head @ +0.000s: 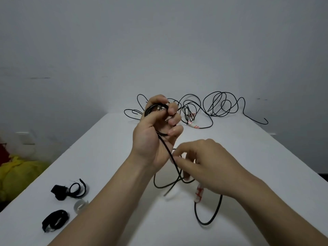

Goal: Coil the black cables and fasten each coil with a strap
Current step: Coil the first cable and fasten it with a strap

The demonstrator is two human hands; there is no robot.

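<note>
Left hand [152,134] is up over the middle of the white counter [106,157], fingers curled round a small coil of thin black cable [157,105]. Right hand [209,162], just below, pinches that cable's trailing length. Loose tangled black cable [220,103] sprawls along the far edge. A curled black fabric strap [71,190] and a folded black fabric strap [55,220] sit by the left edge.

Black cables [220,105], black straps [55,220], white table [266,157], yellow cloth [19,173], red-marked white tag [199,193]
</note>
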